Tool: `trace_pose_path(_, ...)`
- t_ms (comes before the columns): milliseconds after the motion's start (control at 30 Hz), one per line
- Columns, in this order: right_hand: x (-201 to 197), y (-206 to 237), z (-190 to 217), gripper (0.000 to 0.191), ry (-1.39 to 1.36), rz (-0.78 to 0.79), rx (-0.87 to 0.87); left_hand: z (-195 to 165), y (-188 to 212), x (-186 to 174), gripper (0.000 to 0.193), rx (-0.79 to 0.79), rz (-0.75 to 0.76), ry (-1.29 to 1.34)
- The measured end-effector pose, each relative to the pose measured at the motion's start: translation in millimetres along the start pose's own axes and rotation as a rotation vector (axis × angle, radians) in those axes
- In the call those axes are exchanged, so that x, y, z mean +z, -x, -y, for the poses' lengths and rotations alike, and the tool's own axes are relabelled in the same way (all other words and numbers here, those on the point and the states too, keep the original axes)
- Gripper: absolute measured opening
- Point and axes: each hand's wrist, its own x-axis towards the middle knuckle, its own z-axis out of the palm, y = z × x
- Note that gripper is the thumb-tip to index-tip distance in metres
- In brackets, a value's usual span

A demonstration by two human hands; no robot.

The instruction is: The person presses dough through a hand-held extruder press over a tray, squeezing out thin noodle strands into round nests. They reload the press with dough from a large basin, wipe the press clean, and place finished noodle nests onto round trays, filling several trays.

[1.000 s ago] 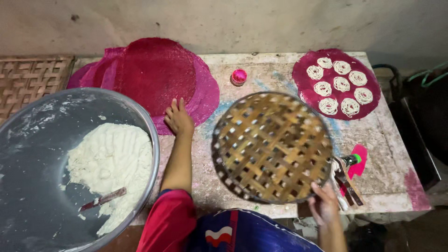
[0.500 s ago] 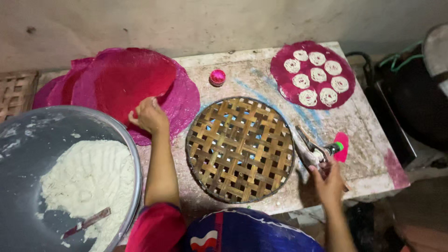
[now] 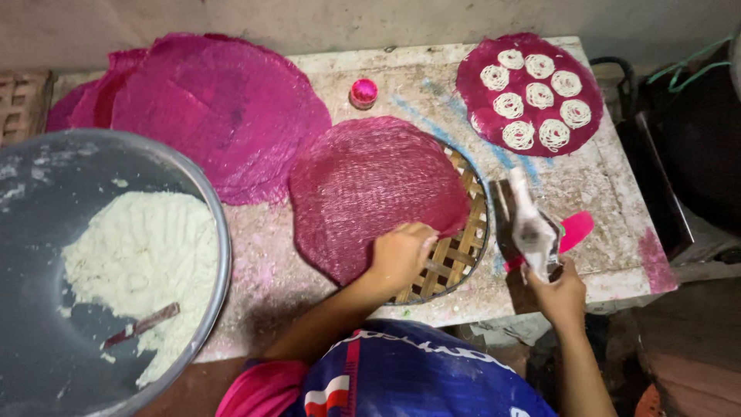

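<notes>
Stained table point(image 3: 432, 73): left hand point(image 3: 401, 255) pinching pink mat point(image 3: 374, 193); right hand point(image 3: 557, 292) gripping upright press point(image 3: 531, 228).

The round cloth point(image 3: 370, 185) on the woven tray point(image 3: 463, 239) is dark pink with a fine ribbed texture. The tray is light brown with a lattice pattern. The stack of cloths point(image 3: 208, 108) is brighter magenta. The far cloth point(image 3: 478, 123) is deep pink and carries white spiral coils point(image 3: 540, 66). The basin point(image 3: 46, 193) is grey, its dough point(image 3: 147, 255) white. The desk point(image 3: 617, 185) is pale, stained pink and blue. The small cap point(image 3: 363, 91) is pink.
</notes>
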Motion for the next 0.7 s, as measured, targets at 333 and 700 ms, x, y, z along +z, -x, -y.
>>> trace_pose_path(333,-1.4,3.2,0.8,0.041,-0.756,0.412,0.018,11.5,6.4,26.7,0.037,-0.288,0.154,0.495)
trace_pose_path(700,-7.3,1.7,147.3,0.070,-0.487,1.578,0.209,59.4,-18.5,-60.6,0.067,0.014,-0.014,2.394)
